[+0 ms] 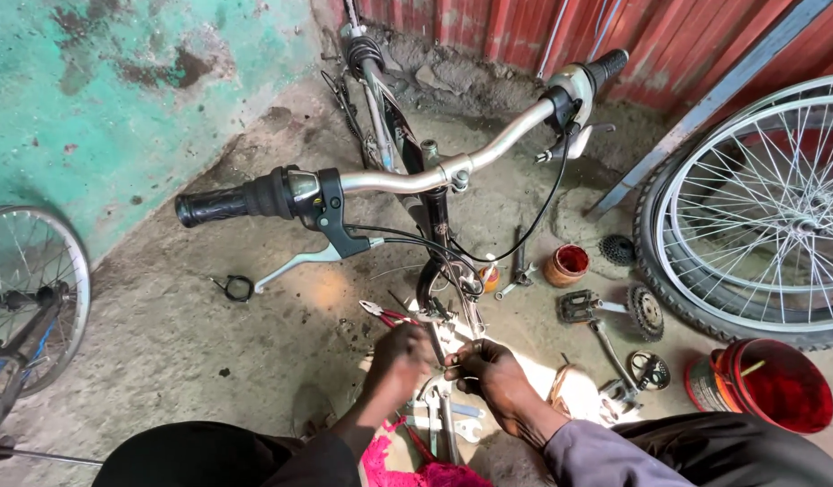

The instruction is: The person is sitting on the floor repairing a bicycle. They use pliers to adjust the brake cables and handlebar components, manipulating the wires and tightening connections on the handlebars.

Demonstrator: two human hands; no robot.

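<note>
My left hand (400,357) and right hand (487,372) are both closed down low at the black front end of the bicycle (437,298), below the silver handlebar (407,180). I think the fingers pinch a small fitting or cable end, though it is too small to tell. I judge this a brake adjustment; next needs a firm, steady grip. Red-handled pliers (387,315) lie just beside my left hand on the stained concrete floor (164,334), a red tin (568,264) nearer the rusty corrugated wall (669,45).

A black-framed bicycle (432,212) stands upright on the concrete floor, its silver handlebar (407,180) turned crosswise, black grips at both ends, brake cables looping down toward the fork.
</note>
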